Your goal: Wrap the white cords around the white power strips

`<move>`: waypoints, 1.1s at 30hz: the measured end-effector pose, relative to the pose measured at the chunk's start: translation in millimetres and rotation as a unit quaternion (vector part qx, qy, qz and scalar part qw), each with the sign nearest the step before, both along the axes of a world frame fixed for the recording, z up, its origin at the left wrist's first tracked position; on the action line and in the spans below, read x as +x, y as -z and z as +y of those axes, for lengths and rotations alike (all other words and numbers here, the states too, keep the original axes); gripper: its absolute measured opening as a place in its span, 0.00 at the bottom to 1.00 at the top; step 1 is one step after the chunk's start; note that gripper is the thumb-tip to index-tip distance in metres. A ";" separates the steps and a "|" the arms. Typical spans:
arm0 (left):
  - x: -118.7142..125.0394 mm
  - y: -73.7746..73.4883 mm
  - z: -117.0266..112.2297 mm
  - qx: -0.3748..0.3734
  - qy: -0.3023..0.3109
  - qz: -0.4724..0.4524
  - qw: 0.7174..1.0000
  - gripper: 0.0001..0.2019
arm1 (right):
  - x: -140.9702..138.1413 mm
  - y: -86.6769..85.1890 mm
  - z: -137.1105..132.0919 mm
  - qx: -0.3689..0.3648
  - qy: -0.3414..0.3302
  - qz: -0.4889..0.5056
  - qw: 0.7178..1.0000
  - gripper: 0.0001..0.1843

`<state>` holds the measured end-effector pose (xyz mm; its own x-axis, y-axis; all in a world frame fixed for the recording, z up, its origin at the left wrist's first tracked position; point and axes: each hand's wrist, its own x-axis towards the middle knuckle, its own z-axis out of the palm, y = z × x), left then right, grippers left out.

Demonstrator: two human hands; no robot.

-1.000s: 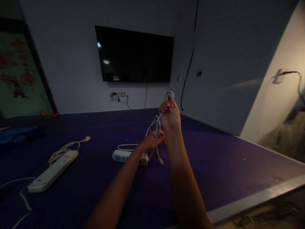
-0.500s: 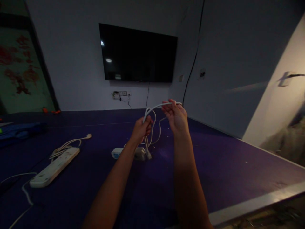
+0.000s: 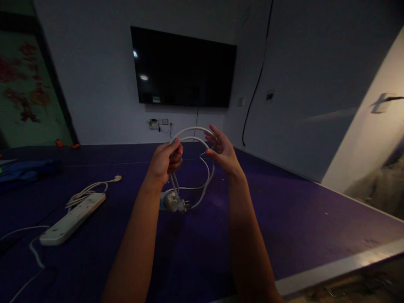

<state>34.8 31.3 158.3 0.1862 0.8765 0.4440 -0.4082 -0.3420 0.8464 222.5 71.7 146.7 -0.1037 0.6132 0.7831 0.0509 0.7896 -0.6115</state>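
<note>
The white cable [image 3: 192,128] is gripped in the closed left hand [image 3: 164,162] and draped over the open right hand [image 3: 223,155], so the coil is held wide, with the plug [image 3: 176,204] hanging below the left hand.

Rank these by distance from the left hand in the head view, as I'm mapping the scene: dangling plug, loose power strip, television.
1. dangling plug, hanging on the cable below the left hand.
2. power strip, on the table to the left.
3. television, on the far wall.
</note>
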 end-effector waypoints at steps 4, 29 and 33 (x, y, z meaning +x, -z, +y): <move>-7.4 -6.1 -3.0 0.011 -0.049 -0.059 0.997 0.18 | -6.9 11.8 6.1 -0.057 -0.143 -0.089 0.984 0.48; -79.2 -27.9 -44.7 0.066 -0.317 -0.281 0.904 0.26 | 40.6 54.6 46.8 -0.076 0.591 -0.047 0.802 0.21; -85.4 -27.3 -45.3 0.056 -0.303 -0.272 0.912 0.26 | 51.4 43.1 36.7 -0.144 0.541 0.029 0.828 0.17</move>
